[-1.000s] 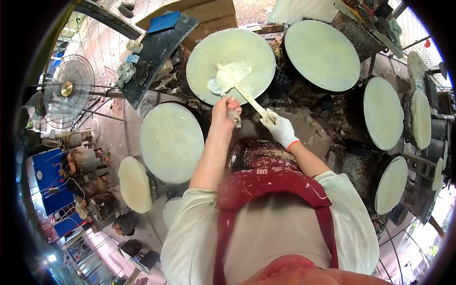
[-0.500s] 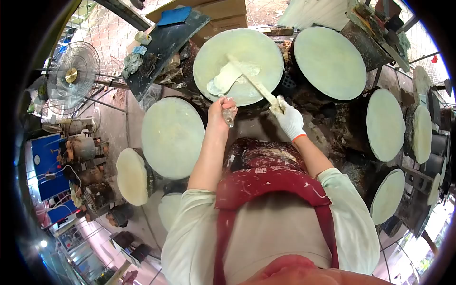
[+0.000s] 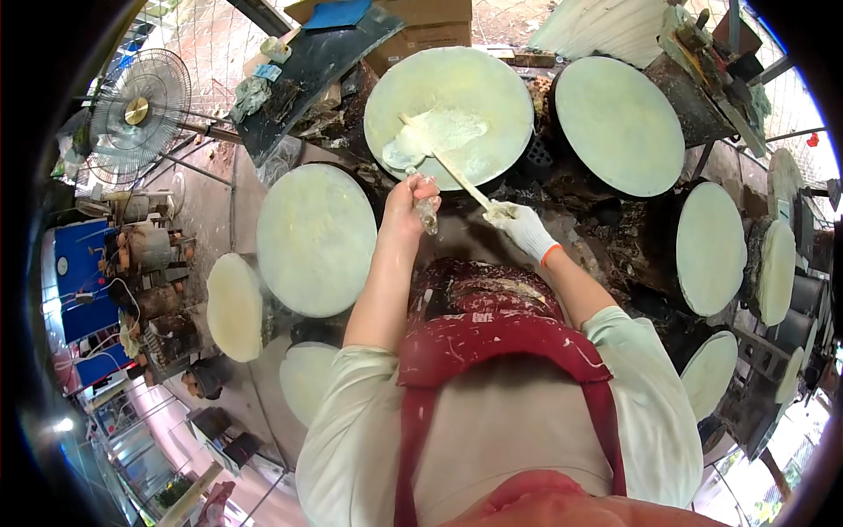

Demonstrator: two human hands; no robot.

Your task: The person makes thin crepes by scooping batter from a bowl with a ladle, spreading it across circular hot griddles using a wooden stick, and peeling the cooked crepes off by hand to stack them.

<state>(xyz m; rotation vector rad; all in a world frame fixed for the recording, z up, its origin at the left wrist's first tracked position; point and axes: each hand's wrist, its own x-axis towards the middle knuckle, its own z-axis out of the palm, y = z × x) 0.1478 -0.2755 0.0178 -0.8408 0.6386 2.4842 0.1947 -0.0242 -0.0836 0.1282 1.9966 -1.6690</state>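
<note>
My bare left hand (image 3: pixel 413 198) is closed round the handle of a ladle (image 3: pixel 404 156), whose pale, coated bowl lies over the lower left of a large round disc (image 3: pixel 474 79). My right hand (image 3: pixel 518 227), in a white glove with an orange cuff, grips the lower end of a pale wooden stick (image 3: pixel 461 180). The stick slants up and left to the ladle, its upper part coated in pale paste. Wet pale paste (image 3: pixel 457 128) is spread on the disc to the right of the ladle.
Other round discs stand around: one at the left (image 3: pixel 316 241), one at the upper right (image 3: pixel 619 127), one at the right (image 3: pixel 709 249). A fan (image 3: pixel 137 111) is at the far left. Beyond the big disc lie a dark board (image 3: pixel 329 75) and a cardboard box (image 3: pixel 430 26).
The stick swung right and then back down and left with my gloved hand. The ladle stays near the disc's lower left. The view has turned, shifting the surrounding discs.
</note>
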